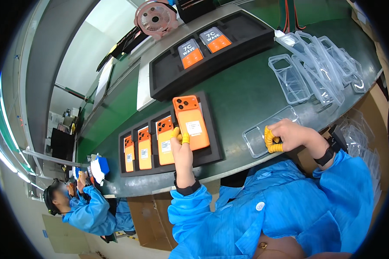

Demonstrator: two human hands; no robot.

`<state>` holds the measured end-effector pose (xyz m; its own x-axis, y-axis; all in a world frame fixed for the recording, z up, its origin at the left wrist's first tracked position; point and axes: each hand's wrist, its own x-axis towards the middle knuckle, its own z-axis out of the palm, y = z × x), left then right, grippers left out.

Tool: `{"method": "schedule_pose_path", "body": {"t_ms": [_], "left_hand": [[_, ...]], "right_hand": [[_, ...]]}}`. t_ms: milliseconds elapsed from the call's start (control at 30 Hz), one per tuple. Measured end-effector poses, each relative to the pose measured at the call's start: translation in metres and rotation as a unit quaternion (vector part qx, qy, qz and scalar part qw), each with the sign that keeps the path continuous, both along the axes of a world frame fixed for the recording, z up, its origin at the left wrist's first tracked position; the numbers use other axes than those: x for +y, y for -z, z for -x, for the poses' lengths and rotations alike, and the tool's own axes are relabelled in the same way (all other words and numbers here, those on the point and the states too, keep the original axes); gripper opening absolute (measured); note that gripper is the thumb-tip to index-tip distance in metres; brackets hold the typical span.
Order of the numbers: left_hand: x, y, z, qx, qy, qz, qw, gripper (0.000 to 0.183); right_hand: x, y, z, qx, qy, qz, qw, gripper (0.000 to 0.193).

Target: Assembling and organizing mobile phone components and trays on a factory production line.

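My left hand (182, 152), with yellow finger covers, grips the lower left side of an orange phone (197, 137). That phone lies tilted over the right end of a black foam tray (215, 151), its camera side up and a white label on its back. Three more orange phones, such as the nearest one (165, 154), sit in the tray's slots to the left. My right hand (289, 136), also in yellow finger covers, is closed at the near right edge of a clear plastic phone shell (256, 139) on the green table. Its fingers hide part of that edge.
A heap of clear plastic shells (320, 71) lies at the right. Behind the phones is a larger black foam tray (160, 75) with two grey-and-orange cards (190, 53). A pink fan (154, 19) stands at the back. Another person (88, 211) works at the left.
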<state>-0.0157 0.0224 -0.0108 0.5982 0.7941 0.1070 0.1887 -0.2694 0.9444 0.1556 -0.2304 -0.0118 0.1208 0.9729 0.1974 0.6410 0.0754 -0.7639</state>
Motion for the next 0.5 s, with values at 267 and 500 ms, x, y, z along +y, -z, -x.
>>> {"method": "schedule_pose_path", "body": {"t_ms": [267, 500], "left_hand": [[-0.024, -0.016, 0.008, -0.184, -0.014, 0.124, 0.975, 0.023], [-0.094, -0.017, -0.022, -0.036, 0.266, 0.027, 0.963, 0.041]], "right_hand": [[0.009, -0.012, 0.007, 0.028, 0.130, -0.074, 0.988, 0.028], [0.055, -0.014, 0.036, 0.536, 0.210, -0.164, 0.801, 0.039]]}}
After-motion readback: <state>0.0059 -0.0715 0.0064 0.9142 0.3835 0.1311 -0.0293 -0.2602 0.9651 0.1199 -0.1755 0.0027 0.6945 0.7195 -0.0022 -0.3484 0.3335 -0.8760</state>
